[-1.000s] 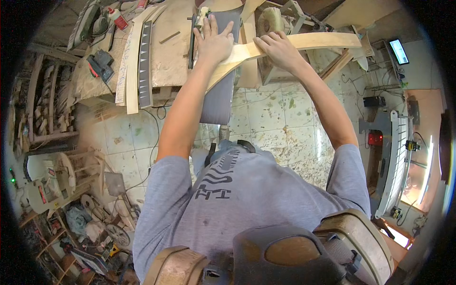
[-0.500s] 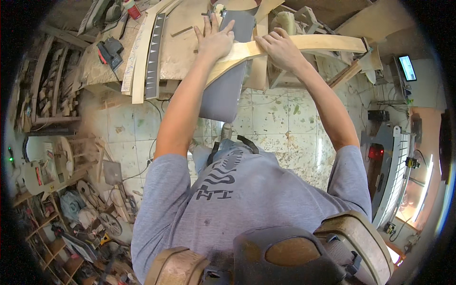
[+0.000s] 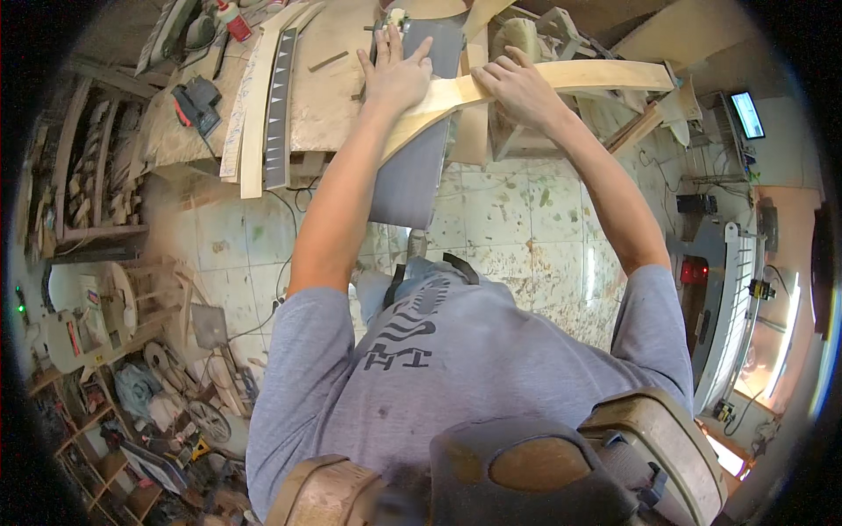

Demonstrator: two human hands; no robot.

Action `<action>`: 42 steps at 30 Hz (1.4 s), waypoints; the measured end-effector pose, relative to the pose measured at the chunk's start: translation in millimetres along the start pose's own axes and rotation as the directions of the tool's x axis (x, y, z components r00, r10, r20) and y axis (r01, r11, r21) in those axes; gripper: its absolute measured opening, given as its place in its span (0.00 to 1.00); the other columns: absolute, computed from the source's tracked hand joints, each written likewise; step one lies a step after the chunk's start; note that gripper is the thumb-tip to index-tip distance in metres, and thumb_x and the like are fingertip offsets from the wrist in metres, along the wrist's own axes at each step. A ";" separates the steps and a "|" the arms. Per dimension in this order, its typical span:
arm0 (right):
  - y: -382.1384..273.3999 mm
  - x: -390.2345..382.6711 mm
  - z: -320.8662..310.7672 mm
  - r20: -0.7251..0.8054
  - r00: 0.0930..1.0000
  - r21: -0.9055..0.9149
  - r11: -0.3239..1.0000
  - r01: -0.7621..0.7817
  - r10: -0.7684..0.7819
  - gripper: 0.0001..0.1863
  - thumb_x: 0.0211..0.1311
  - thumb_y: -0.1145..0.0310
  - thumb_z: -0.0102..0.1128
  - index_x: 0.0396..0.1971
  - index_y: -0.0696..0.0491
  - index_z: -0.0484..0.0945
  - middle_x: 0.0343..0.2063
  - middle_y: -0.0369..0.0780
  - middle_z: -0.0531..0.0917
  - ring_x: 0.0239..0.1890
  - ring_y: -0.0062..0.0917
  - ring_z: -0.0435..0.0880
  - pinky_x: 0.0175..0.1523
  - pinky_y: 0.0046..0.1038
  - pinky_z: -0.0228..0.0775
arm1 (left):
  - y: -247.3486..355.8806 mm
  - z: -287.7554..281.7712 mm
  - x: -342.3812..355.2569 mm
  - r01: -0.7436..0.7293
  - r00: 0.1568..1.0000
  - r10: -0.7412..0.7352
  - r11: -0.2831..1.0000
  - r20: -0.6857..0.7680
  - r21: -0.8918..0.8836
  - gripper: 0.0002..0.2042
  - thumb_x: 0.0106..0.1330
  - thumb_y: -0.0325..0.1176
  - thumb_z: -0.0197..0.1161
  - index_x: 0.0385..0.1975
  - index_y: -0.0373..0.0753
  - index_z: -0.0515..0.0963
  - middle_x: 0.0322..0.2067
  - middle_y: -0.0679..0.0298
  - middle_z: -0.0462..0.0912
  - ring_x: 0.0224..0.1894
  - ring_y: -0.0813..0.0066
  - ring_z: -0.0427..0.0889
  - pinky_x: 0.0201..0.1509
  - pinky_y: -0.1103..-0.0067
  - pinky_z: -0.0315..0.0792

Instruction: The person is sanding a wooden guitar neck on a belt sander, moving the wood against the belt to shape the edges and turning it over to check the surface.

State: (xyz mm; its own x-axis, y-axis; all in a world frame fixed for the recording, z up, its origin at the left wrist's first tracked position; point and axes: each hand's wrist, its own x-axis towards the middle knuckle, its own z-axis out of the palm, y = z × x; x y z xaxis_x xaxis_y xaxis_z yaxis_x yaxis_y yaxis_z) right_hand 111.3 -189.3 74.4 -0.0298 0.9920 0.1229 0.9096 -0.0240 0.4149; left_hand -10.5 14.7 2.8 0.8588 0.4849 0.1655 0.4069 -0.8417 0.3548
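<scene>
A long, curved pale wood piece (image 3: 605,74) lies diagonally across a grey sanding belt (image 3: 403,184) at the bench's front. My left hand (image 3: 395,79) rests at the wood's left part, over the belt, with fingers spread and pointing away from me; its palm's contact is hidden. Right of it, my right hand (image 3: 517,92) grips the wood from above with bent fingers over its upper edge. The wood's lower left end disappears behind my left forearm.
The workbench (image 3: 189,145) carries a black-and-red power tool (image 3: 197,110), long wooden strips (image 3: 252,131) and a red bottle (image 3: 233,22). A wooden frame (image 3: 553,35) stands behind the wood. A monitor (image 3: 745,114) is at right; cluttered shelving (image 3: 96,167) is at left.
The wood piece and both my hands have shifted very slightly to the right. My hands keep much the same pose, left spread and right gripping.
</scene>
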 end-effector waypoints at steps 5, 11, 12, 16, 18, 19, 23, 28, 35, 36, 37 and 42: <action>-9.8 18.0 -3.3 -0.071 0.997 0.045 0.999 0.022 -0.018 0.22 0.53 0.74 0.61 0.51 0.54 0.76 0.40 0.37 0.82 0.56 0.30 0.76 0.70 0.39 0.57 | -15.2 -7.5 -7.5 0.054 0.999 -0.054 0.999 -0.006 0.005 0.26 0.76 0.50 0.36 0.74 0.67 0.54 0.77 0.53 0.33 0.79 0.53 0.26 0.75 0.44 0.24; -8.5 14.7 0.1 -0.080 0.997 0.040 0.999 -0.007 0.010 0.21 0.54 0.73 0.60 0.51 0.55 0.76 0.42 0.37 0.82 0.55 0.30 0.76 0.69 0.39 0.58 | -9.7 -10.9 -4.7 0.051 0.998 -0.051 0.999 0.033 0.009 0.27 0.76 0.49 0.35 0.75 0.64 0.53 0.77 0.51 0.32 0.79 0.52 0.26 0.75 0.44 0.23; -5.9 10.4 1.6 -0.082 0.996 0.028 0.999 -0.016 0.018 0.21 0.54 0.74 0.60 0.51 0.55 0.76 0.42 0.37 0.82 0.55 0.30 0.76 0.70 0.40 0.58 | -5.3 -10.0 -2.3 0.042 0.998 -0.042 0.999 0.039 0.000 0.27 0.76 0.48 0.35 0.75 0.64 0.53 0.77 0.51 0.32 0.79 0.52 0.26 0.75 0.45 0.23; 7.6 -4.5 7.5 -0.042 0.999 0.019 0.999 -0.034 0.035 0.23 0.54 0.75 0.59 0.53 0.55 0.76 0.42 0.37 0.82 0.55 0.30 0.77 0.71 0.42 0.57 | 13.3 -4.1 3.6 0.002 0.999 -0.002 1.000 0.034 -0.001 0.27 0.75 0.48 0.35 0.75 0.64 0.54 0.77 0.50 0.33 0.79 0.51 0.27 0.75 0.46 0.22; 12.9 -9.0 9.0 -0.012 0.999 0.019 0.999 -0.033 0.034 0.25 0.54 0.74 0.59 0.56 0.55 0.75 0.43 0.37 0.82 0.55 0.29 0.77 0.72 0.43 0.56 | 18.1 0.1 5.9 -0.012 1.000 0.012 1.000 0.016 0.003 0.26 0.75 0.48 0.35 0.74 0.64 0.55 0.77 0.50 0.33 0.79 0.51 0.27 0.75 0.46 0.22; 14.5 -10.4 9.3 -0.003 0.999 0.012 0.999 -0.033 0.033 0.26 0.54 0.74 0.60 0.57 0.54 0.75 0.43 0.37 0.82 0.55 0.29 0.77 0.72 0.43 0.56 | 18.2 2.7 6.4 -0.016 1.000 0.016 1.000 0.005 -0.002 0.26 0.75 0.48 0.35 0.74 0.64 0.55 0.77 0.50 0.34 0.79 0.51 0.28 0.75 0.46 0.22; 17.2 -10.1 12.0 -0.001 1.000 -0.008 1.000 -0.020 0.020 0.29 0.54 0.74 0.59 0.60 0.54 0.73 0.44 0.36 0.82 0.56 0.28 0.76 0.73 0.43 0.54 | 16.5 5.1 4.6 -0.016 1.000 0.016 1.000 -0.014 -0.026 0.26 0.75 0.48 0.36 0.74 0.64 0.56 0.77 0.50 0.34 0.79 0.51 0.28 0.76 0.46 0.23; 9.1 9.5 6.4 -0.008 1.000 0.010 1.000 0.011 -0.011 0.26 0.55 0.75 0.58 0.57 0.55 0.74 0.44 0.36 0.82 0.56 0.28 0.76 0.74 0.43 0.54 | 3.2 -4.7 -0.2 0.053 0.999 -0.053 0.999 0.008 -0.012 0.26 0.76 0.48 0.35 0.74 0.64 0.56 0.77 0.50 0.34 0.79 0.51 0.28 0.76 0.46 0.24; -7.2 25.9 4.0 -0.050 0.999 0.027 1.000 0.011 -0.010 0.22 0.58 0.73 0.57 0.55 0.55 0.74 0.44 0.37 0.83 0.54 0.27 0.79 0.73 0.42 0.55 | -20.8 -7.8 -2.4 0.102 0.994 -0.103 0.994 0.034 0.038 0.26 0.76 0.50 0.34 0.74 0.67 0.55 0.77 0.52 0.33 0.79 0.52 0.28 0.75 0.45 0.23; -8.3 25.4 7.2 -0.052 0.999 0.032 0.999 -0.006 0.008 0.24 0.58 0.73 0.59 0.56 0.55 0.73 0.45 0.37 0.82 0.55 0.27 0.78 0.74 0.42 0.53 | -20.3 -9.6 -1.4 0.105 0.993 -0.107 0.994 0.048 0.037 0.26 0.76 0.50 0.34 0.74 0.67 0.55 0.77 0.52 0.33 0.79 0.52 0.28 0.75 0.45 0.22; -9.0 25.2 10.8 -0.053 0.998 0.037 0.999 -0.025 0.027 0.25 0.57 0.73 0.60 0.57 0.55 0.73 0.46 0.36 0.81 0.56 0.27 0.78 0.75 0.42 0.52 | -19.0 -11.0 -0.2 0.107 0.992 -0.109 0.994 0.064 0.036 0.26 0.76 0.50 0.34 0.74 0.67 0.54 0.77 0.52 0.32 0.79 0.52 0.28 0.75 0.46 0.22; -10.2 14.1 10.6 -0.020 0.994 0.042 0.994 -0.106 0.106 0.26 0.57 0.72 0.60 0.58 0.55 0.72 0.45 0.36 0.81 0.56 0.26 0.77 0.76 0.43 0.51 | -11.7 -8.5 7.5 0.046 0.996 -0.049 0.998 0.080 0.037 0.26 0.75 0.50 0.33 0.74 0.67 0.55 0.77 0.52 0.33 0.79 0.52 0.28 0.75 0.46 0.21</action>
State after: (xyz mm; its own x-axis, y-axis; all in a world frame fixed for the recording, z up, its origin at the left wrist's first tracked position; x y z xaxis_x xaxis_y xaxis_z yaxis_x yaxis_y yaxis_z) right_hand 106.0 -173.8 62.4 0.0588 0.9811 0.1846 0.9243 -0.1233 0.3612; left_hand -11.5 30.2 7.7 0.8603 0.5045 0.0735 0.4569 -0.8268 0.3280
